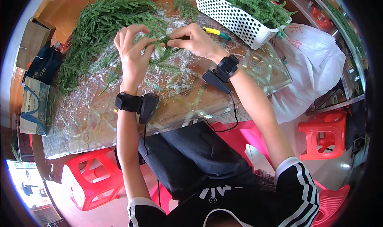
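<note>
Both my hands meet above the table, pinching a green artificial pine sprig (pixel 162 61) between them. The thumb and a finger of my left hand (pixel 135 47) close on its left side, while the other fingers stay raised. From the right, my right hand (pixel 195 41) pinches the sprig's upper end between thumb and forefinger. Its needled branches hang below and between the hands. A big pile of similar pine branches (pixel 91 31) lies just beyond and left of my left hand. Pliers or cutters with yellow-and-teal handles (pixel 217 32) lie behind my right hand, their head hidden.
A white perforated basket (pixel 235 19) full of pine branches stands at the far right, beside a white plastic bag (pixel 311 55). White flakes litter the tabletop (pixel 95 115). Bags (pixel 35 103) stand along the left edge. Red stools (pixel 93 177) are below. Cables hang from both wrist devices.
</note>
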`<action>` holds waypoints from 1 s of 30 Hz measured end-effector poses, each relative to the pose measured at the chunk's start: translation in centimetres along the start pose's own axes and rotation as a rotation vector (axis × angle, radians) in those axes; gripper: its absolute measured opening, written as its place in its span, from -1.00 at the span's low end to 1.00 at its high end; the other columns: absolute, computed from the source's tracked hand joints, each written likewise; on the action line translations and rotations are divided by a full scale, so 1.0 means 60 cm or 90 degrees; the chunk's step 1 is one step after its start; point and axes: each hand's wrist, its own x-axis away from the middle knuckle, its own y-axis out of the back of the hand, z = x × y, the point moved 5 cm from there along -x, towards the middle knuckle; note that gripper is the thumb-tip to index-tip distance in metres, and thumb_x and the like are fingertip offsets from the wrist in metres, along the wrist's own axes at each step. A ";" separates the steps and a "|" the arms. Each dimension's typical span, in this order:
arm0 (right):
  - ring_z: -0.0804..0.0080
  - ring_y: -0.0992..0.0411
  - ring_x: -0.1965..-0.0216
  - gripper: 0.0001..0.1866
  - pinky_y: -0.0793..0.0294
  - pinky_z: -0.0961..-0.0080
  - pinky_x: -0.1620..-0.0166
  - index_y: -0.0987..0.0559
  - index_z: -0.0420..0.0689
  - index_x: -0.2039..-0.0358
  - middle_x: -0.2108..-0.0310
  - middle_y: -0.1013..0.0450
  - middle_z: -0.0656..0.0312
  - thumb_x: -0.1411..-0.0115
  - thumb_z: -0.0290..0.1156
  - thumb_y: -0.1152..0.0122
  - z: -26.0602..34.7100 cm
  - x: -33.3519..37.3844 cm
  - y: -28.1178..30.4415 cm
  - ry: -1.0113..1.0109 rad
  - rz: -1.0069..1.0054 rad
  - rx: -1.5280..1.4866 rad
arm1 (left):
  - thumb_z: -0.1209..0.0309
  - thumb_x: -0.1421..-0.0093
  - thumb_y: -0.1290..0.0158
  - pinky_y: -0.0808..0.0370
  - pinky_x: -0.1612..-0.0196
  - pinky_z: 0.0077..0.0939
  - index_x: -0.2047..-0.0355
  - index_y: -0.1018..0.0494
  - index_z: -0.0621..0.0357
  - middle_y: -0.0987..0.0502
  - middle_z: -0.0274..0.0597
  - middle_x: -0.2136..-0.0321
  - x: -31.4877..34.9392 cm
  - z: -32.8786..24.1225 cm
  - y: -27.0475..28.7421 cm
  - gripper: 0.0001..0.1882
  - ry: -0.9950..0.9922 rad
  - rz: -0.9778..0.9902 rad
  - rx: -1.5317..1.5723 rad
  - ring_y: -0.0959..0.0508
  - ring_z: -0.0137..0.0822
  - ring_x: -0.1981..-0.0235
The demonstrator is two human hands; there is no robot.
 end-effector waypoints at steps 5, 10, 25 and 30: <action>0.48 -0.33 0.60 -0.86 -0.28 0.55 0.52 -0.59 -0.23 0.47 0.59 -0.44 0.25 0.01 -0.42 -0.22 0.026 0.001 -0.004 0.137 -0.100 0.195 | 0.51 0.11 -0.17 -0.18 0.05 -0.44 0.57 -0.51 0.14 -0.37 -0.27 0.29 0.001 0.019 -0.011 -0.94 0.169 -0.010 0.146 -0.33 -0.32 0.21; 0.23 -0.37 0.60 -0.92 -0.33 0.43 0.54 -0.57 -0.15 0.54 0.63 -0.39 0.22 0.07 -0.44 -0.18 0.054 0.007 -0.015 0.299 -0.201 0.414 | 0.49 -0.03 -0.11 -0.18 0.10 -0.57 0.61 -0.50 0.24 -0.34 -0.26 0.31 0.018 0.058 -0.041 -0.89 0.415 0.069 0.429 -0.31 -0.39 0.23; 0.30 -0.37 0.59 -0.93 -0.36 0.48 0.53 -0.56 -0.20 0.51 0.62 -0.37 0.24 0.07 -0.51 -0.19 0.085 0.016 -0.052 0.437 -0.199 0.648 | 0.53 -0.14 0.04 -0.20 0.14 -0.57 0.35 -0.45 0.39 -0.43 -0.21 0.36 0.076 0.096 -0.085 -0.85 0.742 0.175 1.002 -0.38 -0.41 0.27; 0.29 -0.36 0.60 -0.90 -0.35 0.47 0.49 -0.54 -0.19 0.47 0.61 -0.37 0.27 0.00 -0.44 -0.16 0.045 -0.002 -0.031 0.226 -0.159 0.564 | 0.43 -0.14 -0.02 -0.19 0.11 -0.58 0.40 -0.49 0.35 -0.44 -0.23 0.37 0.065 0.089 -0.090 -0.81 0.631 0.182 0.788 -0.37 -0.42 0.29</action>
